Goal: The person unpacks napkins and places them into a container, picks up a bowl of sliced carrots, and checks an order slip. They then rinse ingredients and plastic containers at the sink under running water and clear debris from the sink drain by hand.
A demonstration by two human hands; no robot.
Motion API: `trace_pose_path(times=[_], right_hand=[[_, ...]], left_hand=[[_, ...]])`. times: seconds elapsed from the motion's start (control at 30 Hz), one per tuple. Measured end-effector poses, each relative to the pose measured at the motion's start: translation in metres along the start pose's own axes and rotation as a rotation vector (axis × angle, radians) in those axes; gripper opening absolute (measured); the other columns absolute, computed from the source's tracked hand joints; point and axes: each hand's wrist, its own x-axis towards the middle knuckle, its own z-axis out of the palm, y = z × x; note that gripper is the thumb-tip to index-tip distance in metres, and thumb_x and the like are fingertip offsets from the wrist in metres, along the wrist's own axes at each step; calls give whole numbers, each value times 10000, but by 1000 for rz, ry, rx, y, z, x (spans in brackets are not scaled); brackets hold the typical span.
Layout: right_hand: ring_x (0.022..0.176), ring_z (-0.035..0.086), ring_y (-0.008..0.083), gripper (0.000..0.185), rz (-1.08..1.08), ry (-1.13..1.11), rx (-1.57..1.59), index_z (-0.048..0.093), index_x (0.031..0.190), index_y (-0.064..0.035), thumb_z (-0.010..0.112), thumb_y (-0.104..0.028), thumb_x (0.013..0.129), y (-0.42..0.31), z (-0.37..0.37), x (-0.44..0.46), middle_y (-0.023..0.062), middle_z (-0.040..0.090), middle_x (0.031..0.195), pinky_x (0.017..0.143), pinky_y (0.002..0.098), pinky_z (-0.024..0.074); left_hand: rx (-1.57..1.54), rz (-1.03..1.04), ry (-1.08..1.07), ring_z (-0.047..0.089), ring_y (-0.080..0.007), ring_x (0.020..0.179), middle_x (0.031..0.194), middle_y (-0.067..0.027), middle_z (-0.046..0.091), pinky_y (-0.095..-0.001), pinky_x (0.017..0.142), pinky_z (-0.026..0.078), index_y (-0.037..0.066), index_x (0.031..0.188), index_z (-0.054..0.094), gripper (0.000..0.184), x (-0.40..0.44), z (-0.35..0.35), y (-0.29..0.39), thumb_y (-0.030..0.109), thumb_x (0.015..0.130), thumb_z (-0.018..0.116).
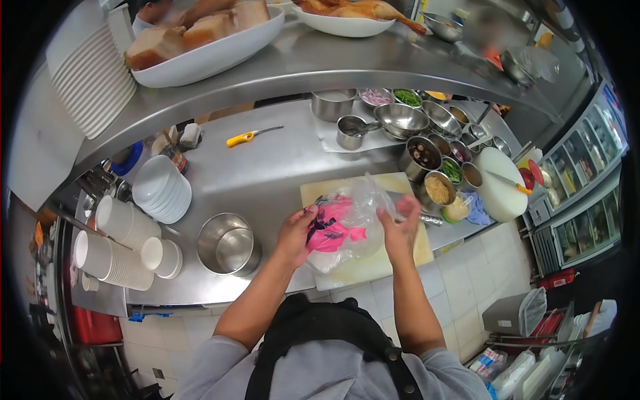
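Bright, whitish light washes my workspace, leaving pale glare on the steel counter (280,157) and a soft sheen along the overhead shelf (313,57). Small glints catch the clear plastic bag (370,210). My view bows strongly at the edges, curving the shelf, and sinks into black corners. A smeared blur covers a patch at upper right.

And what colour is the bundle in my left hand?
The bundle is pink and black, clearest in the head view.
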Motion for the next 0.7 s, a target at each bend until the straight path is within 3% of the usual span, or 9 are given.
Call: trace_pose_path(times=[0.03, 0.07, 0.13, 0.23, 0.33, 0.4, 0.43, 0.5, 0.7], right_hand=[[1058, 545, 246, 382, -464, 176, -437, 550, 1154, -10, 636, -64, 787, -15, 4, -10, 108, 572, 1160, 952, 402, 402], [1058, 545, 246, 382, -468, 168, -433, 550, 1154, -10, 636, -64, 787, -23, 5, -15, 108, 572, 1160, 952, 402, 402], [1068, 546, 297, 457, -958, -35, -364, 572, 1107, -33, 766, -126, 704, -36, 2, -29, 98, 564, 1177, 956, 431, 401], [969, 576, 301, 303, -1067, -366, -940, 620, 997, -61, 755, -137, 737, -68, 31, -32, 96, 603, 1010, 888, 409, 426], [799, 583, 310, 140, -1006, -433, -845, 629, 861, -49, 720, -119, 780, -29, 26, -1, 95, 593, 808, 763, 390, 451], [751, 581, 293, 91, -920, -433, -822, 629, 844, -56, 694, -96, 795, -28, 22, 2, 83, 587, 761, 724, 386, 452], [704, 580, 275, 44, -830, -432, -800, 629, 826, -63, 668, -74, 809, -29, 21, 1, 70, 581, 715, 685, 382, 453], [687, 577, 287, 101, -866, -431, -784, 617, 800, -50, 690, -120, 800, -29, 21, 3, 94, 578, 712, 629, 388, 448], [475, 480, 312, 379, -557, -243, -828, 501, 567, -33, 689, -248, 816, -40, 23, 15, 150, 484, 531, 468, 386, 371]], left_hand=[[-2, 12, 2, 641, -109, 840, 923, -32, 684, -270, 774, 525, 23, 1018, 651, 230, 4, 1, -1, 230, 966, 565], [62, 61, 61, 632, -102, 820, 912, -27, 680, -265, 752, 518, 27, 994, 651, 227, 7, 1, -3, 236, 965, 568], [122, 93, 129, 623, -96, 800, 901, -21, 675, -260, 729, 511, 30, 970, 651, 226, 6, -1, -8, 242, 964, 571], [243, 112, 69, 594, -75, 751, 882, -13, 667, -256, 691, 487, 38, 932, 646, 218, 8, 6, -11, 234, 972, 560], [382, 122, 19, 571, -84, 746, 840, -3, 637, -268, 694, 477, 32, 907, 634, 237, 3, 14, -9, 267, 933, 624], [984, 605, 218, 559, -148, 739, 782, -16, 585, -317, 687, 475, 33, 847, 610, 258, -7, 16, -13, 266, 843, 721], [982, 597, 219, 559, -148, 739, 782, -16, 585, -317, 687, 475, 33, 847, 610, 258, -13, 22, -7, 266, 843, 721], [1300, 1170, 210, 548, -220, 695, 684, -37, 524, -361, 624, 459, 53, 784, 565, 247, -20, 38, 11, 193, 747, 765], [1546, 1023, -332, 522, -309, 682, 685, -98, 514, -423, 587, 417, 69, 705, 520, 196, -23, 36, 11, 119, 731, 708]])
